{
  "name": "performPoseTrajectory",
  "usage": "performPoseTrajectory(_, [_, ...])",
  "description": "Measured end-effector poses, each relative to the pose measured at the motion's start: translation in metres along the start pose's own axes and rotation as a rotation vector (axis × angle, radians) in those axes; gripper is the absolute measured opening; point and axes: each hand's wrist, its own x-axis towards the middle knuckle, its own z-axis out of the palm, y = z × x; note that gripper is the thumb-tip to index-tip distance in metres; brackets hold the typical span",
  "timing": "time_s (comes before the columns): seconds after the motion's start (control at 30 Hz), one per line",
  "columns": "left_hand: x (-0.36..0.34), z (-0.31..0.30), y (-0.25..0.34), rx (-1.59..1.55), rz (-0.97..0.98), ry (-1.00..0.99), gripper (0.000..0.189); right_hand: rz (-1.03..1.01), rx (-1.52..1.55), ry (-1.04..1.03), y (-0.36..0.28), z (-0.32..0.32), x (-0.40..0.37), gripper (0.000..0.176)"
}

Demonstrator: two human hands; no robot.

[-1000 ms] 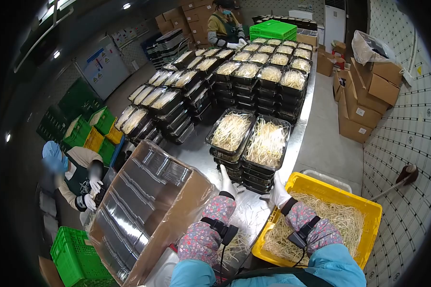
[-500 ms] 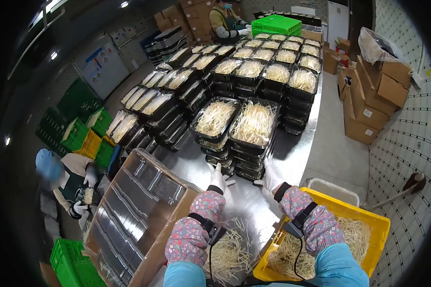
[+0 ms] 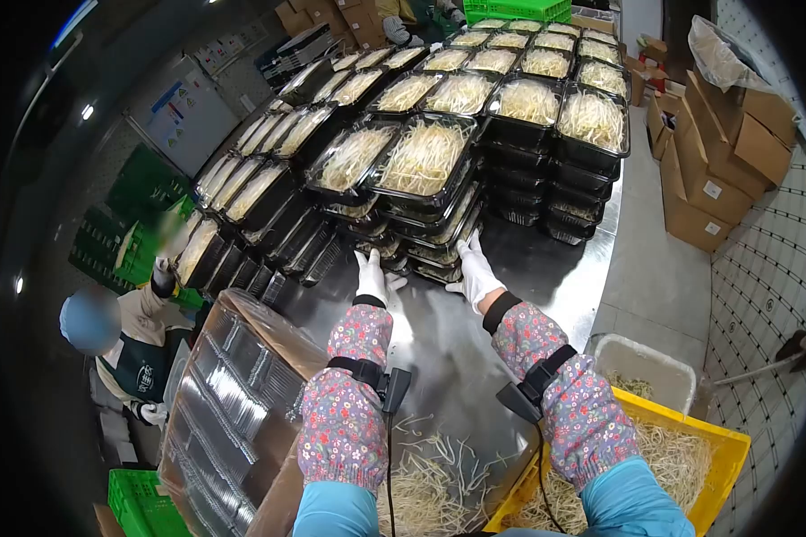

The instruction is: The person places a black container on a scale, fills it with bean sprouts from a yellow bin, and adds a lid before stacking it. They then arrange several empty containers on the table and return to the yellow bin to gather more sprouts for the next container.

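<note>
Two adjoining stacks of black trays filled with pale sprouts stand before me on the metal table [image 3: 421, 345]. The right stack's top tray [image 3: 424, 157] leans a little, and the left one's top tray [image 3: 354, 159] sits beside it. My left hand [image 3: 376, 276], in a white glove, is at the base of the left stack with fingers spread. At the right stack's lower right side, my gloved right hand [image 3: 476, 271] has its fingers apart and its palm toward the trays. Both stacks touch the rows of filled trays behind.
A box of empty trays [image 3: 233, 394] stands left. A yellow crate [image 3: 725, 465] of sprouts is at lower right, near a pale bin [image 3: 645, 345]. Loose sprouts [image 3: 430, 492] lie near me. One co-worker [image 3: 134, 358] is at left, another [image 3: 412, 22] at the far end.
Both stacks have moved forward and left, up against the other rows, with my hands following them. The co-worker at left has raised an arm toward the stacked trays.
</note>
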Motion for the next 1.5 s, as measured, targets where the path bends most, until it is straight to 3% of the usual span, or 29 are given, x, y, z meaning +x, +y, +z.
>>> performPoseTrajectory(0.17, [0.033,0.010,-0.003,0.180,0.038,0.047,0.073,-0.016,0.037,0.054,-0.003,0.010,0.015,0.062])
performPoseTrajectory(0.27, [0.037,0.005,-0.014,0.091,0.008,-0.021,0.071,-0.024,0.057,0.077,-0.004,0.011,0.012,0.063])
performPoseTrajectory(0.37, [0.022,0.003,-0.028,0.077,-0.020,0.142,0.067,-0.058,0.118,-0.035,-0.001,-0.001,0.010,0.064])
performPoseTrajectory(0.4, [0.009,0.007,-0.031,0.090,0.050,0.208,0.063,-0.042,0.098,0.001,0.000,-0.006,0.008,0.069])
performPoseTrajectory(0.47, [-0.015,0.000,-0.033,0.067,0.039,0.202,0.059,-0.033,0.053,0.134,-0.002,-0.004,-0.016,0.065])
performPoseTrajectory(0.5, [-0.031,-0.001,-0.034,0.047,0.047,0.186,0.058,-0.066,0.023,0.201,0.005,-0.008,-0.018,0.063])
performPoseTrajectory(0.57, [-0.068,-0.001,-0.033,-0.015,0.032,0.137,0.057,-0.388,-0.015,0.235,0.029,-0.020,-0.004,0.058])
performPoseTrajectory(0.6, [-0.091,0.000,-0.029,-0.028,0.029,0.086,0.057,-0.676,-0.060,0.323,0.034,-0.017,0.004,0.051])
performPoseTrajectory(0.63, [-0.115,0.002,-0.024,-0.044,0.026,0.033,0.056,-0.766,-0.189,0.373,0.019,-0.007,-0.019,0.053])
performPoseTrajectory(0.7, [-0.168,0.008,-0.012,0.010,0.072,-0.098,0.054,-1.150,-0.537,0.430,-0.009,0.022,-0.062,0.058])
performPoseTrajectory(0.8, [-0.252,0.014,0.012,0.032,0.087,-0.231,0.054,-1.134,-0.807,0.324,-0.050,0.055,-0.095,0.066])
performPoseTrajectory(0.83, [-0.279,0.012,0.021,0.053,0.117,-0.277,0.052,-1.054,-0.945,0.308,-0.064,0.064,-0.094,0.061])
performPoseTrajectory(0.9, [-0.334,0.002,0.043,0.104,0.176,-0.366,0.048,-1.138,-1.165,0.356,-0.082,0.072,-0.071,0.057])
performPoseTrajectory(0.97, [-0.393,-0.013,0.067,0.151,0.230,-0.371,0.047,-1.122,-1.100,0.327,-0.092,0.080,-0.066,0.056])
performPoseTrajectory(1.03, [-0.444,-0.042,0.077,0.136,0.268,-0.371,0.047,-0.955,-1.016,0.184,-0.095,0.085,-0.075,0.062])
performPoseTrajectory(1.17, [-0.557,-0.099,0.078,0.196,0.290,-0.109,0.040,-0.920,-0.854,0.137,-0.078,0.084,-0.103,0.064])
performPoseTrajectory(1.23, [-0.605,-0.139,0.060,0.193,0.308,0.029,0.040,-1.206,-0.736,0.002,-0.060,0.070,-0.082,0.060])
performPoseTrajectory(1.27, [-0.634,-0.163,0.047,0.089,0.326,0.097,0.040,-1.216,-0.792,-0.029,-0.058,0.075,-0.110,0.057])
performPoseTrajectory(1.3, [-0.662,-0.186,0.033,-0.010,0.357,0.161,0.041,-0.875,-0.574,-0.170,-0.057,0.076,-0.128,0.057])
performPoseTrajectory(1.33, [-0.695,-0.202,0.027,0.001,0.367,0.302,0.041,-0.715,-0.478,-0.239,-0.057,0.070,-0.131,0.053])
performPoseTrajectory(1.37, [-0.727,-0.216,0.020,0.040,0.376,0.505,0.041,-0.701,-0.382,-0.350,-0.060,0.058,-0.125,0.051])
performPoseTrajectory(1.43, [-0.776,-0.281,-0.027,0.419,0.465,0.911,0.047,-0.615,-0.274,-0.392,-0.069,0.073,-0.176,0.048])
performPoseTrajectory(1.5, [-0.811,-0.346,-0.070,1.012,0.395,1.313,0.062,-0.650,-0.236,-0.328,-0.068,0.091,-0.229,0.050])
